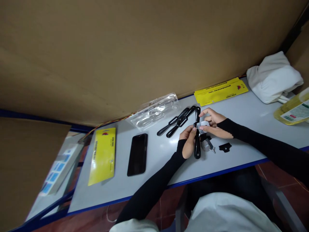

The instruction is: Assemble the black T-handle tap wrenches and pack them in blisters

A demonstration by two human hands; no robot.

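A black spokeshave (197, 148) stands lengthwise in front of me, gripped at its middle by my left hand (189, 138). My right hand (212, 122) is closed at the tool's middle, its thumb and fingers around a small pale, shiny flat piece (204, 123) that I cannot make out fully. Just below the hands lie a small grey part with a screw (212, 147) and some dark pieces partly hidden by them. A loose black shaped plate (225, 147) rests to the right. Two more black spokeshaves (177, 125) lie left of my hands.
Clear plastic blister packs (154, 112) lie at the back. Yellow printed cards (222, 92) are at the back right, another yellow card (102, 156) at the left. A black phone (137, 154) lies between. A white cloth bundle (274, 77) and yellow liquid bottle (293, 108) stand right. Cardboard (145, 48) walls the back.
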